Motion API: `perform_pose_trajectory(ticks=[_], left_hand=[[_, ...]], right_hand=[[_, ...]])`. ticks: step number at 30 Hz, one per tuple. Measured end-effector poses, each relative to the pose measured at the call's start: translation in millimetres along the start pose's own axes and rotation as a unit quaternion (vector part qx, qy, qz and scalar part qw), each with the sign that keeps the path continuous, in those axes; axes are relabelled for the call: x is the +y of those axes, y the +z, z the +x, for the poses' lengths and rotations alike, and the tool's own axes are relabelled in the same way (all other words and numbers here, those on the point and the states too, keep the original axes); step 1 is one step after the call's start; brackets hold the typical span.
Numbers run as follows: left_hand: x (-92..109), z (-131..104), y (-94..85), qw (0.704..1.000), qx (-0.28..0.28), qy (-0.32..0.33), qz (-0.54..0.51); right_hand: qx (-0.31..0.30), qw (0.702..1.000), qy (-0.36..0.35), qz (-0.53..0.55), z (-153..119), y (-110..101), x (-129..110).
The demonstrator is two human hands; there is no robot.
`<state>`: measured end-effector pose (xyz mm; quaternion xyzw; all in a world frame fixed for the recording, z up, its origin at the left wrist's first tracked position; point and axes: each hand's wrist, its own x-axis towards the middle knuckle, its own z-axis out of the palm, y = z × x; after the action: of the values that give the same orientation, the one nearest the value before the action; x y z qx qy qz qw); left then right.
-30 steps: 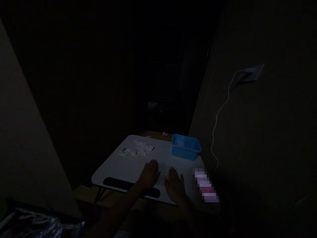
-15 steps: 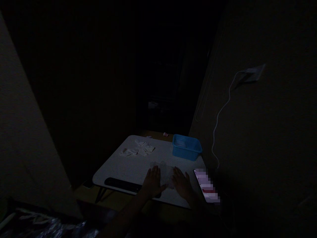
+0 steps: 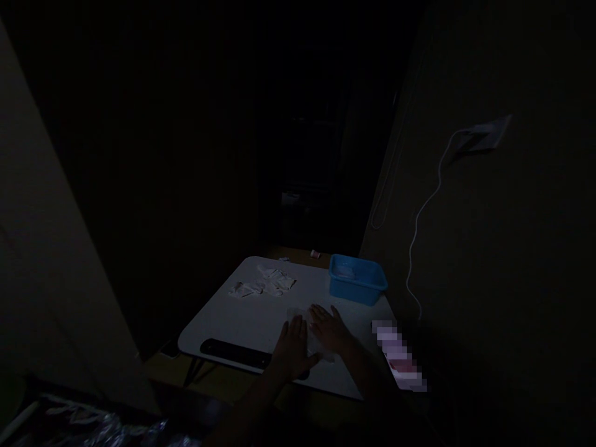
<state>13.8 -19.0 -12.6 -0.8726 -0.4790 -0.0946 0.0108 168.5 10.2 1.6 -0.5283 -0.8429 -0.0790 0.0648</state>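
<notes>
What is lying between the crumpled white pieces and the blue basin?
Only bare tabletop separates the crumpled pieces from the blue basin in the head view.

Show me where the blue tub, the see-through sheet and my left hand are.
Blue tub (image 3: 352, 291): head view, on its front wall.
See-through sheet (image 3: 314, 344): head view, on the bare part between the hands.
Left hand (image 3: 292, 349): head view, on the back of the hand.
</notes>
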Motion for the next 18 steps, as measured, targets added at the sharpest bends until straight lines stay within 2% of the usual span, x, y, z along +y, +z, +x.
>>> perform_pose_trajectory(ticks=[3, 6, 13, 18], left_hand=[[0, -1, -1.1, 1.0, 0.006, -0.001, 0.002], [1, -1, -3.7, 1.0, 0.002, -0.003, 0.008], [4, -3, -10.0, 1.0, 0.0, -0.007, -0.004], [4, -1, -9.5, 1.0, 0.006, -0.008, -0.022]], right_hand=[[0.016, 0.996, 0.084, -0.008, 4, -5, 4], [0.027, 0.988, 0.15, -0.004, -5, -7, -2], [-0.005, 0.984, 0.177, 0.026, -50, -2, -24], [-0.006, 0.983, 0.183, 0.024, -55, -3, -26]])
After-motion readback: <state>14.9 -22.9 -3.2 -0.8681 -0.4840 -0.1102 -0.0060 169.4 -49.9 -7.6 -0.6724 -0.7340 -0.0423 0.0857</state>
